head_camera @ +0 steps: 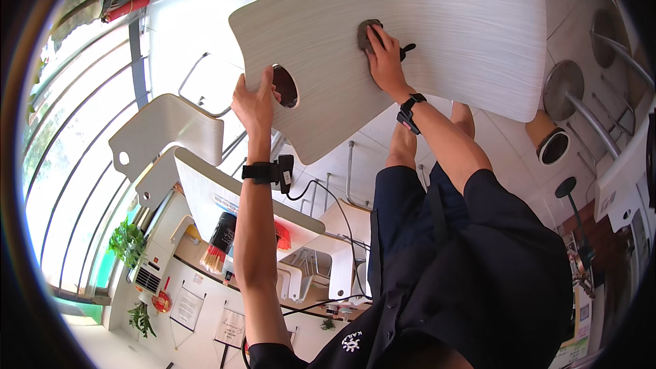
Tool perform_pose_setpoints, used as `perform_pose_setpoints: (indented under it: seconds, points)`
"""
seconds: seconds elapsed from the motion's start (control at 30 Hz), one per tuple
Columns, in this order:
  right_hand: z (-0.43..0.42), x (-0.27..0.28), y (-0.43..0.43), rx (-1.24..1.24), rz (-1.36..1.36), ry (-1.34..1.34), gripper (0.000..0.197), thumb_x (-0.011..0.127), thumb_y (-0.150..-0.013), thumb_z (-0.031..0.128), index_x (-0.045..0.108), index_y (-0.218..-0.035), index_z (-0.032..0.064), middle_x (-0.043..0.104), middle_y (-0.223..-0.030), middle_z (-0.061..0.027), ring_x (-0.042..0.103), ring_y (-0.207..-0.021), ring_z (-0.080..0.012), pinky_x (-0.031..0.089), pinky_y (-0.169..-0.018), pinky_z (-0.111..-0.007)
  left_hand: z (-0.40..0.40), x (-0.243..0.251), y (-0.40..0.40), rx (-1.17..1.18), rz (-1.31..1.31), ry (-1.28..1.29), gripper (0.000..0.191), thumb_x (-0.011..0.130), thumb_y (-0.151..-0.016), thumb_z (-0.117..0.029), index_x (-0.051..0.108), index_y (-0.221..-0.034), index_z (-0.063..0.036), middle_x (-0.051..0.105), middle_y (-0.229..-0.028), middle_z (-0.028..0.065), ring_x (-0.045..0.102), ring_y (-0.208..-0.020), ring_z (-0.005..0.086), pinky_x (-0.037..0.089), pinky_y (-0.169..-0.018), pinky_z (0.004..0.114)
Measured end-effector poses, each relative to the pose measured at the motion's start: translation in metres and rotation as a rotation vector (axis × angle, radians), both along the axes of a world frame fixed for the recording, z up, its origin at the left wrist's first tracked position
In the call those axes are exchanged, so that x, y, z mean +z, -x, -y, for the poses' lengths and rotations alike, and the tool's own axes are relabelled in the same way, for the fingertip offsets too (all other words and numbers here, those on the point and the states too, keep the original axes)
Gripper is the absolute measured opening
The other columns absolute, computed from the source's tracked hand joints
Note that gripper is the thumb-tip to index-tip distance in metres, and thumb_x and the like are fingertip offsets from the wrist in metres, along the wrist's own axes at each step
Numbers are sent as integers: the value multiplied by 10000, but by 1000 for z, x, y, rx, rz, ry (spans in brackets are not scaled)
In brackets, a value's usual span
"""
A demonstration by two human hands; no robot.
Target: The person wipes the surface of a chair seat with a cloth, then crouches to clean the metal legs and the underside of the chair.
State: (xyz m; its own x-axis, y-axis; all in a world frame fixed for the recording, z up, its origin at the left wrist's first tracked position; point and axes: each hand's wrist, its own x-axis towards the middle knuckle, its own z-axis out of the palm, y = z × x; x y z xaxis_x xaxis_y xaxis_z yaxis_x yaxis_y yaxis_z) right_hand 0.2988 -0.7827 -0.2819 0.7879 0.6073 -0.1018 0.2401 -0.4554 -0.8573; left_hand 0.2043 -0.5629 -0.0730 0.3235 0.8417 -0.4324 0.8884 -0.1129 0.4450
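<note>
A bent-plywood chair shell (328,25) with a pale wood-grain face spreads before me, its backrest end to the left and its seat to the right. My left hand (256,102) grips the backrest by its edge, fingers hooked into the round hole (286,87) and the thumb on the near face. Under my right hand (383,61) is a grey-brown cloth (367,36), pressed flat against the shell near its bend. The palm side of that hand is hidden. Both wrists wear black straps with small devices.
To the lower left stands a pale table (205,179) bearing a black chopstick holder (224,230). Another plywood chair (169,123) is by the barred window. Round metal table bases (564,89) stand at right, near a tan bin (548,138). A cable hangs from my left wrist device.
</note>
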Motion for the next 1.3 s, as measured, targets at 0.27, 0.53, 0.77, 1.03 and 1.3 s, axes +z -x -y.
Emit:
perform_pose_setpoints:
  seconds: [0.27,0.53,0.77,1.03,1.3]
  points:
    - [-48,121,68,174,-31,-191,718,646,-804,-60,499,-1494,74,433,-1527,-109,430,-1212,-398,425,-1051,-478,18,17,-4,-39,15,-89,374,762,-941,-327,656,-859,22,676,-639,91,660,-512,151,505,-513,295]
    - [-4,65,28,73,-28,-159,756,517,-763,-140,468,-1501,13,434,-1537,-157,440,-1240,-415,398,-1097,-482,36,34,-25,-47,17,-73,347,749,-955,-276,636,-849,34,684,-642,112,671,-512,162,497,-502,296]
    - [52,-45,-46,-64,233,215,640,593,-860,-85,495,-1485,15,470,-1513,-159,466,-1159,-415,407,-1039,-482,46,33,-41,-47,41,-61,356,746,-956,-278,626,-845,38,691,-657,116,672,-512,160,497,-502,298]
    - [-48,115,-51,-71,-44,-347,592,642,-846,-19,578,-1432,45,491,-1478,-141,464,-1196,-392,395,-1076,-482,85,56,-64,-37,-23,-112,333,743,-954,-281,637,-923,33,704,-683,103,652,-511,161,504,-524,311]
    - [-25,189,-65,372,78,-583,590,700,-824,29,647,-1394,171,519,-1495,-29,467,-1149,-312,425,-1050,-417,119,66,-70,-99,193,58,430,448,-845,-144,583,-1174,98,681,-1028,214,652,-942,269,515,-856,373]
